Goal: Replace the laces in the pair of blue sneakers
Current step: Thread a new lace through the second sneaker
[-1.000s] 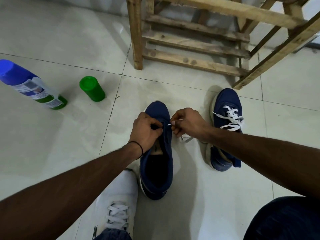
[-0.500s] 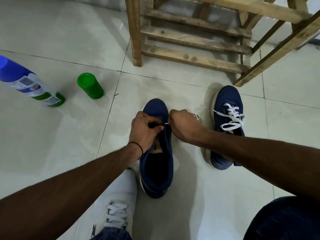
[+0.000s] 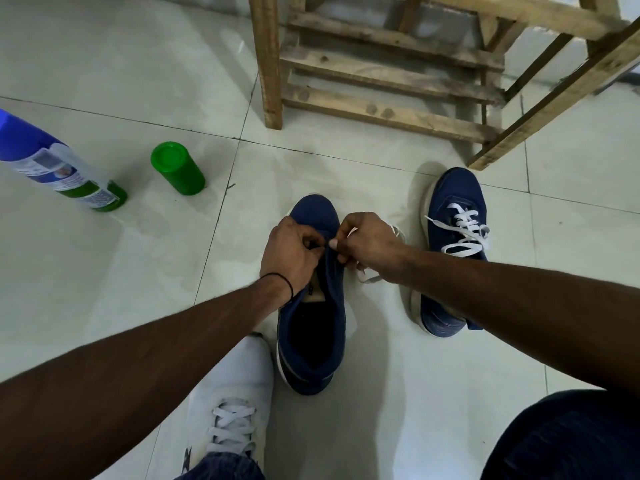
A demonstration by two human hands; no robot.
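A blue sneaker (image 3: 311, 337) with no lace across its open throat stands on the floor in front of me, toe pointing away. My left hand (image 3: 289, 251) pinches the eyelet edge near its toe. My right hand (image 3: 367, 244) pinches a white lace (image 3: 369, 279) right against that edge; a loose loop trails below and beside this hand. The second blue sneaker (image 3: 450, 251) stands to the right, with a white lace threaded through its upper eyelets. Where the lace meets the eyelet is hidden by my fingers.
A wooden slatted frame (image 3: 381, 74) stands behind the sneakers. A green cap (image 3: 178, 168) and a blue-and-green spray can (image 3: 59, 168) are on the tiled floor at left. My own white shoe (image 3: 232, 403) sits at the bottom, beside the near sneaker's heel.
My right hand drew in to the sneaker's eyelet edge and stayed there; the lace tip once visible between my hands is now hidden. My left hand kept its grip.
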